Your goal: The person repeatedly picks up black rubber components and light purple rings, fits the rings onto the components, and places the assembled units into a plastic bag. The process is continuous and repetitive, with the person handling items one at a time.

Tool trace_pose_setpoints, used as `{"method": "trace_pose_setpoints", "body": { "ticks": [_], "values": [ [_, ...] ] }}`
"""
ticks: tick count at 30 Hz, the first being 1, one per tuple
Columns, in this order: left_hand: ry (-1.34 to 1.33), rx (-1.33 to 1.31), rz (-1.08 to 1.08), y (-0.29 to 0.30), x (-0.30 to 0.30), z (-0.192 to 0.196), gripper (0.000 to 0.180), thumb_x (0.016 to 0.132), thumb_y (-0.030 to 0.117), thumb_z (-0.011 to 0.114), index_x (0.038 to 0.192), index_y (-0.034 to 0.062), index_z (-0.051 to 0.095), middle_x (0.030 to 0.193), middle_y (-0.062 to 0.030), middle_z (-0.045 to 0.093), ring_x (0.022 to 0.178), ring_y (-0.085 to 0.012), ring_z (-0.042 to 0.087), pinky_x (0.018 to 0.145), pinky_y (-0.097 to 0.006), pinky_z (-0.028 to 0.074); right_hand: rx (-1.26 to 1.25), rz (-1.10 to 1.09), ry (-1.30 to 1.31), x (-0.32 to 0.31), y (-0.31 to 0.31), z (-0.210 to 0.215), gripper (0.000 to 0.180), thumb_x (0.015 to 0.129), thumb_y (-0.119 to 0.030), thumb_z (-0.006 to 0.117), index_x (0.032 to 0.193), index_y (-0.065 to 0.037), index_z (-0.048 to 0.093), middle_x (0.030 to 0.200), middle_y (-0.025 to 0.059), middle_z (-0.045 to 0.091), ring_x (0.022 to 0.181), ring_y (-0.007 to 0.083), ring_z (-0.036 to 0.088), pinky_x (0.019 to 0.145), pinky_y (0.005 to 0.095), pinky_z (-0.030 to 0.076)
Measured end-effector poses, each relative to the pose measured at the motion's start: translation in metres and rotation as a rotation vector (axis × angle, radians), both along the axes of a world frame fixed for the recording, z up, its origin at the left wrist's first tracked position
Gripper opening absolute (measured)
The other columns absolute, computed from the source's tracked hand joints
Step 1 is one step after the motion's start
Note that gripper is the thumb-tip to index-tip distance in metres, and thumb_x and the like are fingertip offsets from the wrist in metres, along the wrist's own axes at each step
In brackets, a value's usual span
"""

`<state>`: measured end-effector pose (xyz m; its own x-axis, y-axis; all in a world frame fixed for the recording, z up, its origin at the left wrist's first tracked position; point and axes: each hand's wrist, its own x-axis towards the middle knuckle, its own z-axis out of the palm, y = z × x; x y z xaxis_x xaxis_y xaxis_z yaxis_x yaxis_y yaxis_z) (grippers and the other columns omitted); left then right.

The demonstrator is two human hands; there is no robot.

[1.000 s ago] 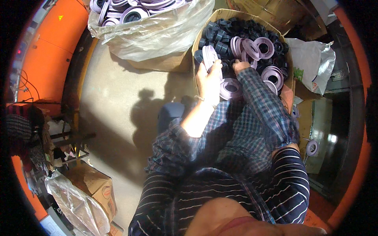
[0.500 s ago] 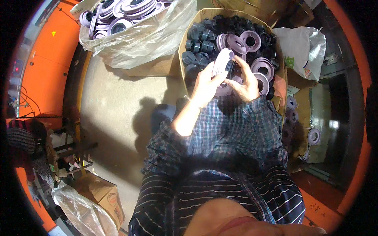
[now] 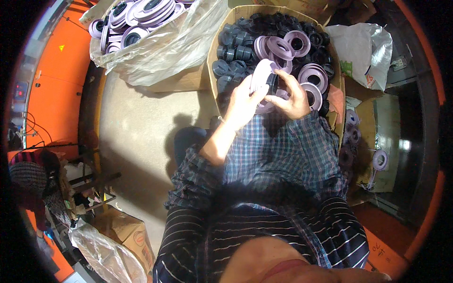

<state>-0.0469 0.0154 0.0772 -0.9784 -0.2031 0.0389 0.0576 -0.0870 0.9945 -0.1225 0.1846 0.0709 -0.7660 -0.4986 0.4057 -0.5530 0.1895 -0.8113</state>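
Observation:
My left hand (image 3: 240, 106) is closed around a lilac plastic ring (image 3: 261, 74), held tilted on edge above the front of a large carton. A black ribbed round part (image 3: 272, 83) sits against the ring's right side. The fingers and thumb of my right hand (image 3: 293, 100) are curled around that black part. How deep it lies inside the ring is hidden by my fingers. Below and beyond my hands, the carton (image 3: 213, 63) holds many black round parts (image 3: 243, 53), with several lilac rings (image 3: 297, 44) lying on top.
At the upper left stands a plastic-lined bag (image 3: 174, 56) full of lilac rings with black centres (image 3: 152, 10). A white plastic bag (image 3: 361, 54) is right of the carton. Loose rings (image 3: 380, 160) lie far right. An orange cabinet (image 3: 59, 66) lines the left; a cardboard box (image 3: 127, 231) stands lower left.
The view has shifted slightly. My hands stay together at the carton, still on the ring and the black part, with only small finger movement.

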Motion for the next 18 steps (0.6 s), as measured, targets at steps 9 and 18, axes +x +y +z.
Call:
{"method": "trace_pose_setpoints", "body": {
  "ticks": [9, 18],
  "values": [
    [0.033, -0.21, -0.021, 0.011, 0.004, -0.002, 0.043, 0.094, 0.017, 0.065, 0.133, 0.0031, 0.054, 0.119, -0.0177, 0.064, 0.108, -0.0232, 0.063, 0.093, -0.035, 0.049, -0.176, -0.07, -0.648, 0.0, -0.005, -0.018, 0.052, 0.086, -0.022, 0.076, 0.128, 0.002, 0.058, 0.118, 0.0107, 0.066, 0.107, 0.0205, 0.064, 0.096, 0.0351, 0.051],
    [0.137, -0.221, -0.014, 0.02, 0.002, -0.006, 0.053, 0.091, 0.012, 0.065, 0.141, 0.0061, 0.049, 0.131, -0.0217, 0.059, 0.123, -0.0302, 0.059, 0.101, -0.039, 0.048, -0.104, -0.162, -0.63, -0.016, 0.005, -0.031, 0.054, 0.096, -0.034, 0.063, 0.134, 0.001, 0.05, 0.123, 0.0128, 0.062, 0.108, 0.0209, 0.063, 0.088, 0.0328, 0.053]
  ]
}}
